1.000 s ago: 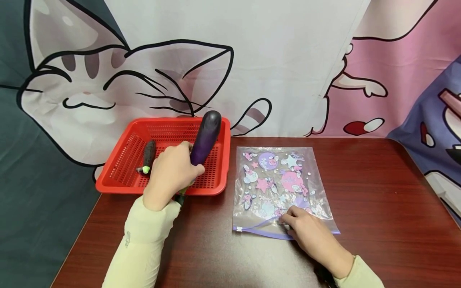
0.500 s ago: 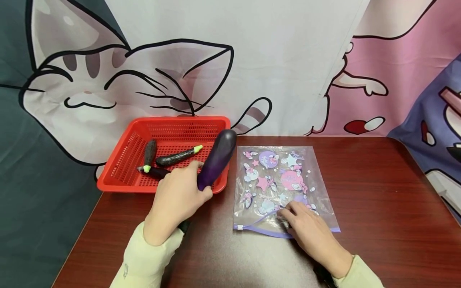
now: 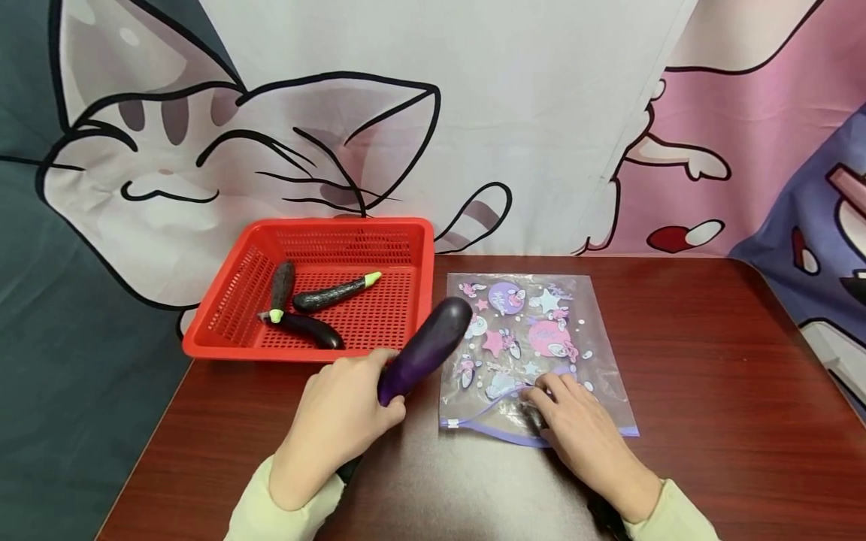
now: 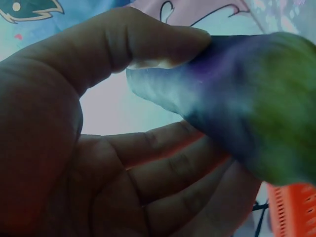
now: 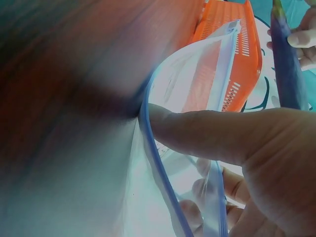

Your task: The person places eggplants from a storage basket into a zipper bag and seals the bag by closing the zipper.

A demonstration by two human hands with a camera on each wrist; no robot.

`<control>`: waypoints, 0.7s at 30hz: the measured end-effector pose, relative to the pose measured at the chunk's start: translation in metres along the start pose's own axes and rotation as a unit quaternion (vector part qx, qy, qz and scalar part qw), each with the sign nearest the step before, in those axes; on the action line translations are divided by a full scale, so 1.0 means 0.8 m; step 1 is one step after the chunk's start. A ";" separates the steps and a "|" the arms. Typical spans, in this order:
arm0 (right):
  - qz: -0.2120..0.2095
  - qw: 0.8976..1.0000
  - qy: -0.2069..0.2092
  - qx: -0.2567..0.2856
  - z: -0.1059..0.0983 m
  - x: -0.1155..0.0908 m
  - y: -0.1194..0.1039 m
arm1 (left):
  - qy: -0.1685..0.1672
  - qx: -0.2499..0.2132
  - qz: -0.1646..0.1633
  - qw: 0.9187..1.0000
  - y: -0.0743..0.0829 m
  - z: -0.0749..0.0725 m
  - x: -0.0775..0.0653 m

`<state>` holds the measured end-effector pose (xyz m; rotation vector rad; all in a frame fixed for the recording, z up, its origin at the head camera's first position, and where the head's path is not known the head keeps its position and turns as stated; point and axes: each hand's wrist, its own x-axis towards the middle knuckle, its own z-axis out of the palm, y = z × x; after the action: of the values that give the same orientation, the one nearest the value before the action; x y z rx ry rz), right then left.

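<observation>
My left hand (image 3: 338, 424) holds a long purple eggplant (image 3: 433, 346) between thumb and fingers, in the gap between basket and bag. Its dark rounded end points to the upper right and overlaps the bag's left side in the head view. The green stem end (image 4: 291, 108) shows close up in the left wrist view. A clear printed zip bag (image 3: 521, 323) lies flat with its purple-edged mouth toward me. My right hand (image 3: 585, 436) grips the mouth and spreads it. In the right wrist view the thumb (image 5: 197, 131) is between the two lips, with fingers seen through the film.
A red plastic basket (image 3: 237, 351) stands at the table's back left. It holds three dark vegetables: one upright-lying with a green tip (image 3: 282, 285), one crosswise (image 3: 331, 294), and a smooth eggplant (image 3: 311, 328). A white slider (image 3: 452, 424) sits at the bag's left corner.
My left hand has carried the eggplant out of the basket, toward me and to the right. Vegetables it covered now show. My right hand stays at the bag's mouth.
</observation>
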<state>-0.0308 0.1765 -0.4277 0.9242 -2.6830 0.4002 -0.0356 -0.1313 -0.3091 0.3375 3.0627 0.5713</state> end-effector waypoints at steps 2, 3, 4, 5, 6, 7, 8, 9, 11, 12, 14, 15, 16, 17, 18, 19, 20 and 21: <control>0.000 1.000 0.001 0.002 0.000 0.000 0.000 | -0.007 -0.001 0.006 1.000 0.000 0.007 -0.004; 0.000 1.000 0.002 0.003 0.000 0.000 0.000 | -0.009 0.000 0.008 1.000 0.000 0.010 -0.006; -0.001 1.000 0.002 0.004 0.000 -0.001 0.000 | -0.010 0.002 0.010 1.000 0.000 0.012 -0.007; -0.001 1.000 0.004 0.005 0.000 -0.001 0.001 | -0.012 0.005 0.013 1.000 0.000 0.015 -0.009; -0.002 1.000 0.005 0.006 0.001 0.000 0.001 | -0.013 0.007 0.016 1.000 0.000 0.017 -0.010; -0.003 1.000 0.006 0.006 0.001 0.000 0.001 | -0.013 0.011 0.019 1.000 0.000 0.019 -0.012; -0.005 1.000 0.008 0.006 0.001 0.000 0.001 | -0.013 0.013 0.021 1.000 -0.001 0.020 -0.013; -0.006 1.000 0.009 0.006 0.001 0.000 0.001 | -0.013 0.013 0.024 1.000 0.000 0.022 -0.014; -0.008 1.000 0.012 0.004 0.001 0.001 0.001 | -0.013 0.016 0.032 0.999 0.000 0.025 -0.016; -0.009 1.000 0.012 0.002 0.001 0.001 0.001 | -0.014 0.015 0.036 0.999 0.001 0.027 -0.017; -0.009 1.000 0.011 -0.001 0.001 0.001 0.001 | -0.019 0.013 0.044 0.999 0.002 0.032 -0.018; -0.009 1.000 0.010 -0.003 0.000 0.001 0.001 | -0.022 0.011 0.048 0.999 0.003 0.034 -0.019; -0.009 1.000 0.010 -0.004 0.000 0.001 0.001 | -0.025 0.011 0.052 0.998 0.004 0.036 -0.020; -0.010 1.000 0.010 -0.006 0.000 0.001 0.001 | -0.030 0.010 0.057 0.998 0.005 0.038 -0.021; -0.010 1.000 0.010 -0.007 0.001 0.001 0.001 | -0.033 0.011 0.061 0.998 0.006 0.040 -0.021; -0.010 1.000 0.011 -0.007 0.001 0.001 0.001 | -0.036 0.011 0.065 0.997 0.007 0.042 -0.022; -0.010 1.000 0.011 -0.007 0.001 0.001 0.001 | -0.040 0.010 0.068 0.997 0.008 0.044 -0.023; -0.010 1.000 0.012 -0.007 0.001 0.001 0.001 | -0.043 0.010 0.071 0.997 0.009 0.045 -0.024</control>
<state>-0.0322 0.1763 -0.4283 0.9341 -2.6490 0.3860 -0.0139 -0.1159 -0.3409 0.5678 2.9800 0.5154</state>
